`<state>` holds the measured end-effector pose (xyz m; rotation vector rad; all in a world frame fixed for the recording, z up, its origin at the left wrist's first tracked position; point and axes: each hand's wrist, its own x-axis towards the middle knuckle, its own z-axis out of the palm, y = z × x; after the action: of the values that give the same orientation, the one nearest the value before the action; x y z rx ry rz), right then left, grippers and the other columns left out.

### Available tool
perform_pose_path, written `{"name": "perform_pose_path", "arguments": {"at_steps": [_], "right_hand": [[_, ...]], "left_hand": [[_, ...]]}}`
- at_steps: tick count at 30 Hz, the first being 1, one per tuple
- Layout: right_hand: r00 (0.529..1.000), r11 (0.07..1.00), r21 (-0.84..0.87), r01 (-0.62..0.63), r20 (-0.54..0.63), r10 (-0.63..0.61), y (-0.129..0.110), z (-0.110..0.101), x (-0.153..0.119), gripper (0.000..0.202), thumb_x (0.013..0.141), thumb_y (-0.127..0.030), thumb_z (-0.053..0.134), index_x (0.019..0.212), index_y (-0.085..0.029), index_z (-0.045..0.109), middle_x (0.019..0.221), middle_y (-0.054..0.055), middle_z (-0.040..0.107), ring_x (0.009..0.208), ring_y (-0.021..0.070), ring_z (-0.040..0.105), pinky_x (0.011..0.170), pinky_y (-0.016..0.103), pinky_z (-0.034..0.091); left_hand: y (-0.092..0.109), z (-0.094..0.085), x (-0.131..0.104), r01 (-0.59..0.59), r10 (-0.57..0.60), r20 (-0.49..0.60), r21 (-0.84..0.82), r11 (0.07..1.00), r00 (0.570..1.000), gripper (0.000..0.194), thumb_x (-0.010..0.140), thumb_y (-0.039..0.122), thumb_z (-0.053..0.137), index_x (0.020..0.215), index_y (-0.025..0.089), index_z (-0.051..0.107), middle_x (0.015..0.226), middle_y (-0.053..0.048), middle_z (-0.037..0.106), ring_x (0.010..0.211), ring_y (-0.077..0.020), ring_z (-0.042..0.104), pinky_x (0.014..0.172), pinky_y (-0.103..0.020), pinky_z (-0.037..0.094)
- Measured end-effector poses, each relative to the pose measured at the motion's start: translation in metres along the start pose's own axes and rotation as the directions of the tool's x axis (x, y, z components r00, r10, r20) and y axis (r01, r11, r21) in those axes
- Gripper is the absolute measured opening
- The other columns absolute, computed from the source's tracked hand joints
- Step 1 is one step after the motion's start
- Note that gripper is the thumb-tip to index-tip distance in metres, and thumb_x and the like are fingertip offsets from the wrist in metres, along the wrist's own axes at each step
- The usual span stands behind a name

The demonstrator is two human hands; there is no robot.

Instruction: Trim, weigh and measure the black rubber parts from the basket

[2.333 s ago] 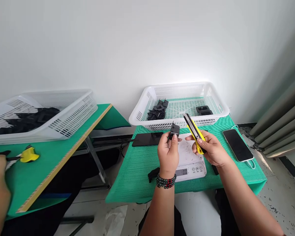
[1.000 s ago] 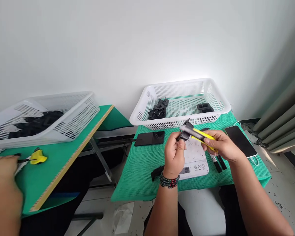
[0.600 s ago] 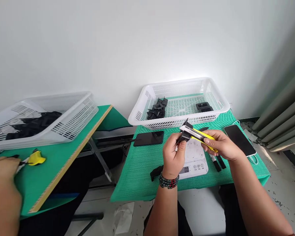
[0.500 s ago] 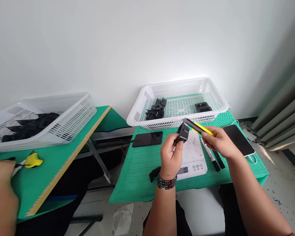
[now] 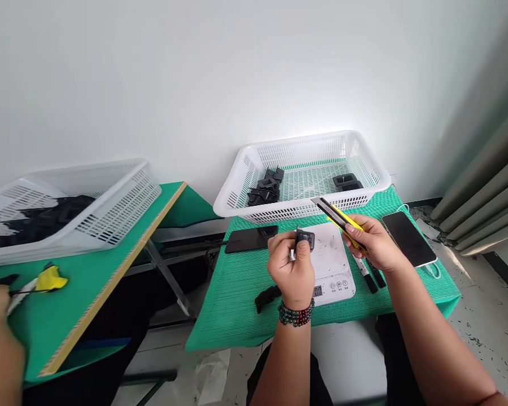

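Note:
My left hand [image 5: 291,268], with a bead bracelet at the wrist, is closed around a small black plastic part [image 5: 305,239]. My right hand [image 5: 372,242] grips a yellow-and-black utility knife [image 5: 341,220], its blade pointing up and left, apart from the part. Beneath both hands lies a white digital scale [image 5: 332,259], its display partly covered by my left hand. Another black part [image 5: 267,297] rests on the green cloth left of the scale. Two markers [image 5: 369,275] lie to the scale's right, partly hidden under my right hand.
A white basket [image 5: 300,210] with black parts stands against the wall. A dark tablet [image 5: 248,239] and a phone [image 5: 408,239] with a cable flank the scale. On the left table [image 5: 110,270] are another basket [image 5: 97,228], a yellow object [image 5: 51,279] and another person's arm [image 5: 2,338].
The knife has come away from the black part and its blade now points up-left. My left hand has turned the part. The other person's arm has shifted slightly left.

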<state>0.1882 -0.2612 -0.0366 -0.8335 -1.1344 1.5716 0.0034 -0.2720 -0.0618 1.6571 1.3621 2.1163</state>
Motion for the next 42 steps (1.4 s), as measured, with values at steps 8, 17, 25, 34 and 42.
{"name": "perform_pose_path", "arguments": {"at_steps": [8,17,25,34,42], "right_hand": [[0.998,0.995,-0.092,0.035,0.059,-0.03,-0.001,0.002,0.0,0.053,0.082,-0.062,0.082,0.107,-0.018,0.066,0.064,-0.007,0.051,0.044,0.0062,0.04,0.041,0.024,0.025],[0.998,0.984,-0.177,0.038,0.063,-0.027,-0.004,0.002,-0.003,0.048,0.084,-0.061,0.08,0.099,-0.018,0.066,0.06,-0.009,0.046,0.044,0.0067,0.038,0.041,0.024,0.027],[0.997,0.924,-0.374,0.077,0.041,-0.067,-0.003,0.0,-0.001,0.04,0.088,-0.053,0.075,0.102,-0.016,0.073,0.071,-0.002,0.055,0.056,0.0098,0.044,0.049,0.025,0.033],[0.998,0.952,-0.304,0.019,0.059,-0.001,-0.007,-0.009,-0.002,0.047,0.085,-0.059,0.077,0.105,-0.017,0.071,0.062,-0.006,0.048,0.049,0.0089,0.038,0.045,0.025,0.029],[0.991,0.976,-0.216,0.032,0.131,-0.003,-0.011,-0.014,-0.006,0.044,0.086,-0.059,0.078,0.099,-0.018,0.07,0.062,-0.007,0.047,0.046,0.0073,0.036,0.043,0.025,0.026]], "left_hand": [[-0.001,0.006,0.0,0.311,-0.299,0.111,-0.113,0.944,0.948,0.053,0.098,0.07,0.059,0.092,0.018,0.07,0.082,-0.004,0.072,0.076,-0.0172,0.065,0.07,-0.028,0.054],[-0.005,0.007,-0.002,0.323,-0.302,0.182,-0.102,0.941,0.936,0.043,0.102,0.061,0.06,0.101,0.019,0.073,0.093,-0.006,0.077,0.086,-0.0193,0.07,0.078,-0.031,0.057],[-0.012,-0.001,0.003,0.162,-0.164,0.209,0.024,0.986,0.964,0.037,0.104,0.052,0.058,0.097,0.019,0.073,0.089,-0.006,0.076,0.082,-0.0197,0.07,0.075,-0.031,0.055],[-0.009,-0.007,0.006,-0.077,0.058,0.295,0.051,0.996,0.954,0.028,0.106,0.04,0.056,0.095,0.019,0.071,0.083,-0.004,0.073,0.077,-0.0178,0.067,0.072,-0.03,0.051],[-0.012,-0.011,0.007,-0.073,0.046,0.279,0.086,0.994,0.959,0.032,0.106,0.045,0.055,0.093,0.02,0.071,0.081,-0.004,0.072,0.077,-0.0191,0.066,0.072,-0.032,0.051]]}}
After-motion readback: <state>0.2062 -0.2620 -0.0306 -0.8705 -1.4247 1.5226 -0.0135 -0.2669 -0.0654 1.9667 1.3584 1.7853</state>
